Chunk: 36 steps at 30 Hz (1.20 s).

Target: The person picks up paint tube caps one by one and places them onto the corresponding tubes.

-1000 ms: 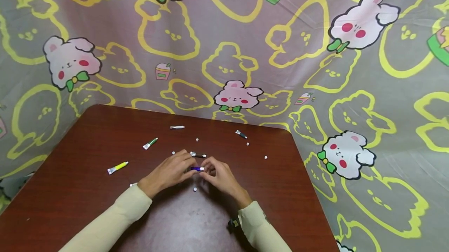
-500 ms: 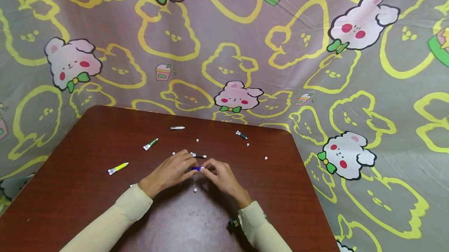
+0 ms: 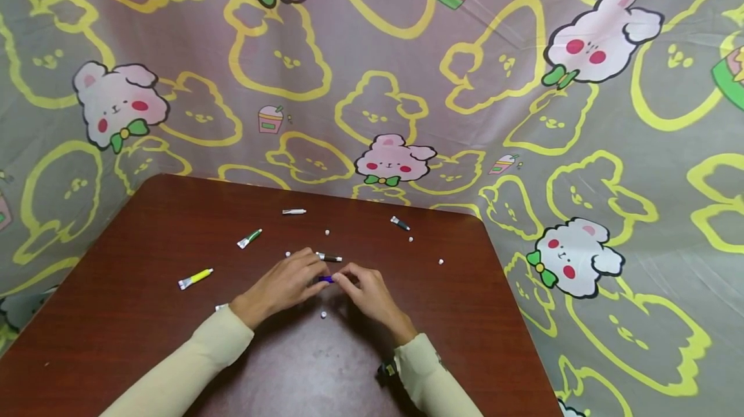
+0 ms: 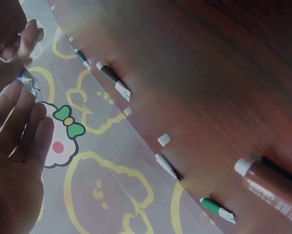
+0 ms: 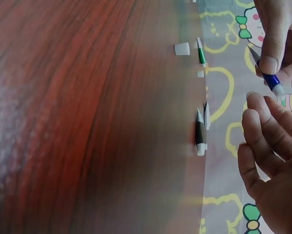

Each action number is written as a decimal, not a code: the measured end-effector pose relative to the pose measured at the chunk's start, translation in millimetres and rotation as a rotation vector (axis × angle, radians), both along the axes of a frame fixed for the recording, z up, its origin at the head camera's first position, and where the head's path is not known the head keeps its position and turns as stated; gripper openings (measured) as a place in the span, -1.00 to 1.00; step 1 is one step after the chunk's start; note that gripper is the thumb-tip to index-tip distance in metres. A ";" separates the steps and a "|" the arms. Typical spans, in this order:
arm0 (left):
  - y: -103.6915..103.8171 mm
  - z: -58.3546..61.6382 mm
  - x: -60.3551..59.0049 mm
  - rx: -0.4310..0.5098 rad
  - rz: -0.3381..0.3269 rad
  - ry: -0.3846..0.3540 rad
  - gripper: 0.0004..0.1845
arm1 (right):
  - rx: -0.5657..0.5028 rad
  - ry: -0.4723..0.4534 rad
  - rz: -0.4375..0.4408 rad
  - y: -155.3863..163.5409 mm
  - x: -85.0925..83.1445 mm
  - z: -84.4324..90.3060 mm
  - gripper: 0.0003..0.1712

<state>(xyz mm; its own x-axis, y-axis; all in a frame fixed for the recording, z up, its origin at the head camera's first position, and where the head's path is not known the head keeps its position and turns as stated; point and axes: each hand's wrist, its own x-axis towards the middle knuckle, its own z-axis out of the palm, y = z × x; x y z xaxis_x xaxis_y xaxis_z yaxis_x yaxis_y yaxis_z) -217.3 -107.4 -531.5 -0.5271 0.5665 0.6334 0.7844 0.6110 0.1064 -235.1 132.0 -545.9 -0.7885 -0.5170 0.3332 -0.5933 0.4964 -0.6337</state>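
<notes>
Pinching a small blue paint tube (image 3: 327, 279) between both your hands, just above the table.

Your left hand (image 3: 283, 284) comes in from the lower left, wrist low and fingers curled, with thumb and fingertips closed on the tube's crimped end. Your right hand (image 3: 366, 291) meets it from the other side; its fingertips (image 5: 262, 122) are bent toward the tube's white tip, though you cannot tell from these views how firmly they grip it. Both cream sleeves angle inward so the hands almost touch over the middle of the brown table (image 3: 134, 314). A loose white cap (image 3: 323, 314) lies just beneath your hands, and a dark brown tube (image 3: 329, 257) lies just beyond them. Farther left lie a green tube (image 3: 249, 237) and a yellow tube (image 3: 195, 278).
</notes>
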 end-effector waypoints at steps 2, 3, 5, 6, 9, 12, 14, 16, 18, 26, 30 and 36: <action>0.0 -1.2 -0.3 0.001 -0.002 0.007 -0.78 | -0.023 -0.036 0.007 1.1 0.2 0.6 -0.82; -0.1 -1.8 -0.4 0.004 -0.003 0.009 -0.78 | -0.032 -0.054 0.013 1.5 0.4 1.3 -0.79; -0.4 -2.4 -0.4 0.009 -0.006 0.013 -0.78 | -0.047 -0.070 0.029 2.7 0.0 1.6 -0.71; -0.4 -2.7 -0.5 0.012 -0.008 0.014 -0.79 | -0.052 -0.071 0.037 3.2 -0.1 1.7 -0.68; -1.1 -2.5 -0.8 0.022 -0.019 0.012 -0.79 | -0.064 -0.064 0.069 3.3 -0.6 2.1 -0.70; -1.1 -1.6 -0.7 0.024 -0.023 0.012 -0.80 | -0.070 -0.053 0.090 2.9 -0.8 2.1 -0.77; -1.2 -0.8 -0.5 0.019 -0.019 0.011 -0.80 | -0.069 -0.038 0.096 2.5 -0.6 2.1 -0.82; -1.4 0.0 -0.2 0.011 -0.012 0.007 -0.80 | -0.059 -0.031 0.090 2.2 -0.4 2.7 -0.84; -1.8 0.7 0.2 0.001 -0.004 0.001 -0.80 | -0.046 -0.033 0.080 1.9 0.2 3.4 -0.86; -0.8 2.7 1.1 -0.016 0.010 -0.021 -0.79 | -0.029 -0.058 0.058 3.5 -1.3 3.8 -0.90; 1.1 3.0 0.4 -0.005 0.002 -0.017 -0.78 | -0.010 0.028 0.077 5.5 -2.7 2.8 -0.93; 3.6 4.2 -2.0 0.013 -0.020 0.004 -0.75 | 0.045 0.199 0.091 7.8 -3.3 2.2 -0.92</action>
<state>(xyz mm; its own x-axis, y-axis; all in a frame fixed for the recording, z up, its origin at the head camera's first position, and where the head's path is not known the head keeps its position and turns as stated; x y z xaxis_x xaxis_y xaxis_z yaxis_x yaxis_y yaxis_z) -219.3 -103.8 -527.3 -0.5138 0.5686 0.6424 0.7966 0.5942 0.1111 -238.4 139.8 -543.6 -0.6591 -0.6010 0.4521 -0.7479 0.4605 -0.4782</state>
